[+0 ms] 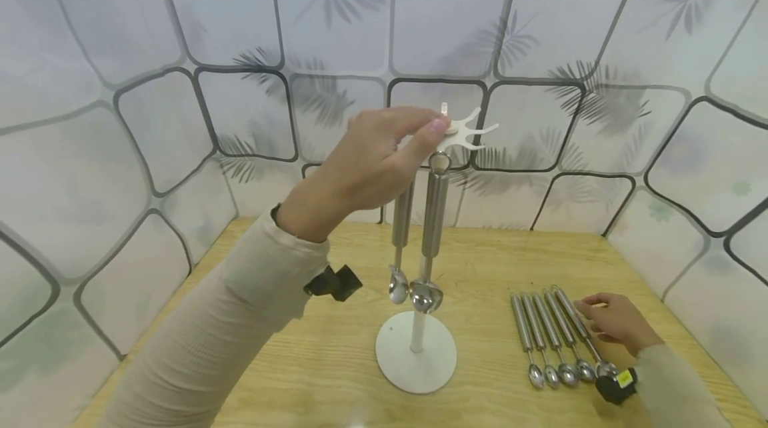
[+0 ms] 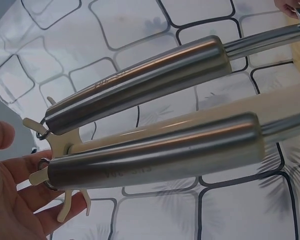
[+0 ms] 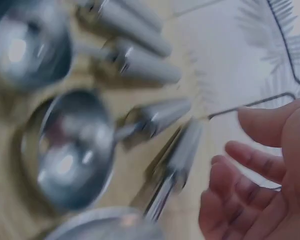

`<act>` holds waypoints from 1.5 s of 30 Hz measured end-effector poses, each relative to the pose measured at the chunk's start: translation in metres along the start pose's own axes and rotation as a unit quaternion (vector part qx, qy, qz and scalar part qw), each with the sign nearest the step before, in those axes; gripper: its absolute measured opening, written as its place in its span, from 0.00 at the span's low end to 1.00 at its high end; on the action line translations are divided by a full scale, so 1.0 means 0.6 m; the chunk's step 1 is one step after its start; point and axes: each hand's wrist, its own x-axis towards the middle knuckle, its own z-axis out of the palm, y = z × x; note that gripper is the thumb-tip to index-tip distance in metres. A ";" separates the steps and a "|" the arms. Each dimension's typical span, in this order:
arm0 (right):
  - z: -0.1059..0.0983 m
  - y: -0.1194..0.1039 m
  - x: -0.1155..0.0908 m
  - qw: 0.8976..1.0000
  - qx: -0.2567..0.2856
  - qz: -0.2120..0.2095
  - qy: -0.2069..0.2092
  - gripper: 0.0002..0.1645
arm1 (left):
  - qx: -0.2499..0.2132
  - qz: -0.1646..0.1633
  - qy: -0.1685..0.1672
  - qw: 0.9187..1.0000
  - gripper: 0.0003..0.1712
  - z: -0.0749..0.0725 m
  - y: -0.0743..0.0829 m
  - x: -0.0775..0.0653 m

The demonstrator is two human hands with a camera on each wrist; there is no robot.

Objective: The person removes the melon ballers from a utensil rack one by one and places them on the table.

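Observation:
My left hand is at the top of a white upright rack with branching hooks, thumb and fingers about its hub. In the left wrist view the fingers lie behind the hooks. Two steel spoons with deep bowls hang by their rings; the nearer spoon partly overlaps the other spoon. Beside a row of several steel spoons on the table, my right hand has loosely bent fingers and holds nothing. A gap separates it from the nearest handle in the right wrist view.
The rack's round white base stands on the wooden table. A patterned backdrop rises behind the table and along both sides. The black wrist mounts show at the sleeves.

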 end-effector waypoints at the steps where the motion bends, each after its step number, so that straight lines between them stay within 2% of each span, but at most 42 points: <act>1: 0.000 -0.006 -0.002 1.000 0.005 -0.008 0.003 0.40 | 0.000 0.000 0.000 1.000 0.23 0.000 0.000 0.000; 4: 0.002 -0.026 -0.008 0.999 0.024 -0.033 0.014 0.41 | -0.009 0.001 -0.002 1.000 0.22 0.001 0.000 0.001; 11: 0.012 -0.085 -0.023 0.991 0.079 -0.107 0.014 0.36 | -0.064 0.009 -0.015 0.998 0.20 0.000 -0.011 0.003; 14: 0.015 -0.115 -0.028 0.983 0.127 -0.133 0.004 0.31 | -0.065 0.013 -0.017 0.998 0.21 0.000 -0.013 0.003; 16: 0.019 -0.133 -0.031 0.973 0.171 -0.156 -0.008 0.25 | -0.057 0.011 -0.018 0.998 0.21 0.000 -0.012 0.003; 18: 0.023 -0.152 -0.036 0.957 0.225 -0.183 -0.028 0.18 | -0.051 0.008 -0.017 0.999 0.21 0.001 -0.010 0.004; 20: 0.029 -0.170 -0.040 0.935 0.279 -0.213 -0.059 0.12 | -0.044 0.008 -0.011 0.999 0.21 0.002 -0.009 0.006; 23: 0.036 -0.198 -0.048 0.893 0.345 -0.264 -0.117 0.15 | -0.042 0.013 -0.001 0.999 0.20 0.002 -0.006 0.008; 25: 0.040 -0.218 -0.054 0.868 0.368 -0.297 -0.149 0.18 | -0.039 0.019 0.004 0.999 0.20 0.003 -0.005 0.009; 27: 0.046 -0.238 -0.059 0.852 0.373 -0.327 -0.168 0.19 | -0.039 0.026 0.007 0.999 0.20 0.003 -0.002 0.010; 29: 0.052 -0.257 -0.064 0.849 0.360 -0.349 -0.168 0.19 | -0.037 0.034 0.010 0.999 0.19 0.004 0.000 0.012; 34: 0.067 -0.306 -0.076 0.858 0.307 -0.387 -0.141 0.17 | -0.030 0.028 0.017 0.999 0.19 0.006 0.009 0.014; 40: 0.089 -0.360 -0.095 0.838 0.291 -0.434 -0.157 0.16 | -0.013 0.018 0.024 0.999 0.19 0.004 0.012 0.013; 43: 0.101 -0.381 -0.103 0.839 0.251 -0.460 -0.148 0.15 | 0.002 0.017 0.021 1.000 0.20 0.003 0.013 0.013; 45: 0.107 -0.393 -0.109 0.837 0.228 -0.476 -0.142 0.15 | 0.028 0.019 0.014 0.999 0.22 0.001 0.016 0.013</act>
